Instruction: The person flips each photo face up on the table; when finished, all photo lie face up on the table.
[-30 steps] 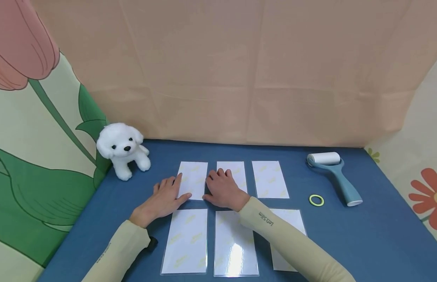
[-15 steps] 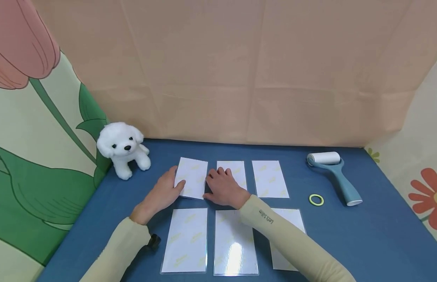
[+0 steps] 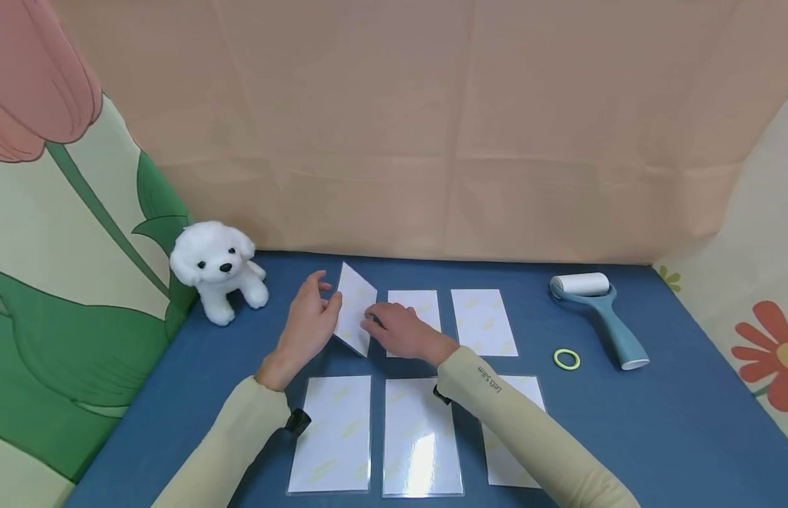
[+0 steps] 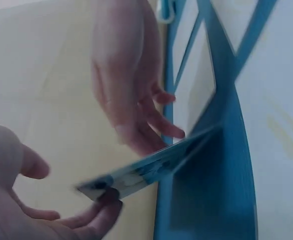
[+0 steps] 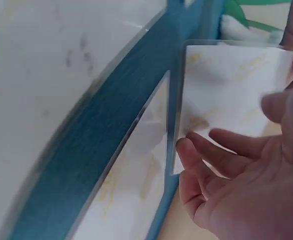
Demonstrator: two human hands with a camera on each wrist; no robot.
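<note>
- Where it lay flat a second ago, the back-row left card (image 3: 354, 310) is now tilted steeply up off the blue table (image 3: 705, 437); its underside shows a blue-and-white print in the left wrist view, so the turning seems partway through.
- The left hand (image 3: 307, 324) has risen with it, fingers loosely extended, one fingertip touching the underside, thumb apart, so nothing is pinched.
- The right hand (image 3: 403, 330) is by the card's right side, fingers loosely bent and thumb spread away; I cannot tell how firmly its fingertips touch.
- Just beside, the back-row middle card (image 3: 422, 303), partly behind that hand, lies flat, unchanged.
- Farther out, the plush dog (image 3: 212, 268), yellow-green ring (image 3: 566, 360) and roller (image 3: 614, 328) have kept their places.
</note>
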